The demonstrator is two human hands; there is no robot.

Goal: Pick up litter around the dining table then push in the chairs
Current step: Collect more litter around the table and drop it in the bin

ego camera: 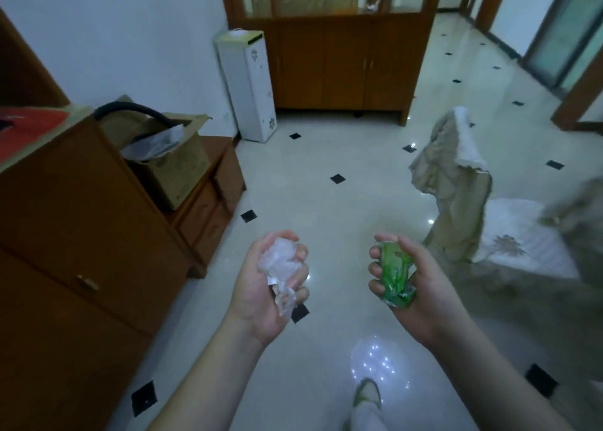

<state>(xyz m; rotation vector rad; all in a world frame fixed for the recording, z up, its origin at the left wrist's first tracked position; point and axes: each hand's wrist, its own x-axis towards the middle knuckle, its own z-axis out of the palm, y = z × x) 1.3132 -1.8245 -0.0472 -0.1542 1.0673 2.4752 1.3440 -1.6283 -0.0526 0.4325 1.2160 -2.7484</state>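
Both hands raised palm-up over the tiled floor (326,202), apart from each other. Left hand (272,280): fingers curled around a crumpled wad of clear plastic (280,265); a loose tail of it hangs below the palm. Right hand (414,287): fingers and thumb wrapped around a crushed green wrapper (396,277), which stands roughly upright in the grip.

Floor glossy, pale tiles with small black diamond insets; light glare low centre. One foot in a slipper (368,394) at the bottom edge.

Left side: tall brown cabinet (75,234), a red cloth (29,130) on its top. Beyond it a lower drawer unit (212,208) carrying an open cardboard box (169,166) with a black hose (130,110) arching over it and plastic inside.

Against the far wall: narrow white appliance (248,84) standing on the floor, next to a wooden sideboard (342,61).

Right: chair draped in beige cloth (453,185), white cushion (518,241) on the seat. Far right edge blurred, cannot tell what it is.
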